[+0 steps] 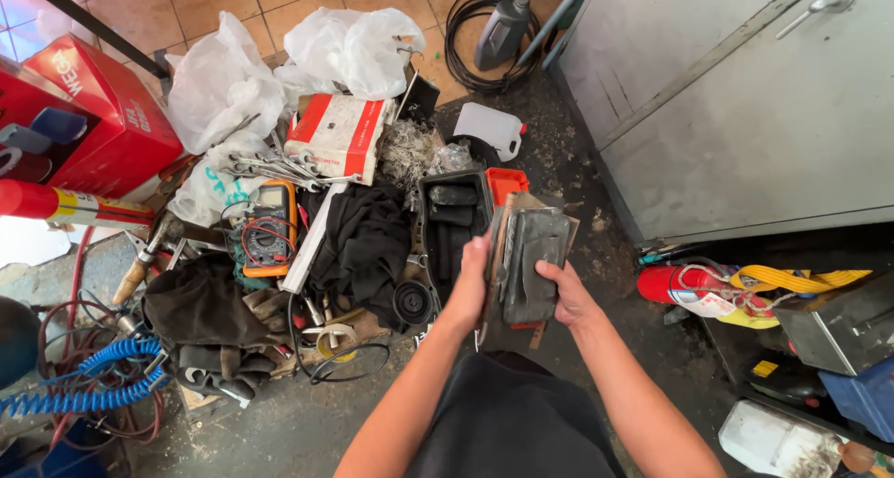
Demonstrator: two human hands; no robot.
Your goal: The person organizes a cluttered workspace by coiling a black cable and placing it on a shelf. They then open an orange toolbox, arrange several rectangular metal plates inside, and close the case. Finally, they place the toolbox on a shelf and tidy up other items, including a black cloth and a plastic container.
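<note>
An orange multimeter [270, 228] lies beside black cloth [365, 241], near a coiled blue hose [88, 385].

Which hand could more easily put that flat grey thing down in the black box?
Probably the left hand. It grips the flat grey piece on the edge nearest the open black box, which lies just beyond it. The right hand holds the far edge, away from the box.

Both forearms reach forward — left hand [468, 271] upright, fingers raised; right hand [563, 290] curled, fingers closed in a grip.

a grimy dark grey rectangular cover [534, 264], held upright above the cluttered floor
</note>
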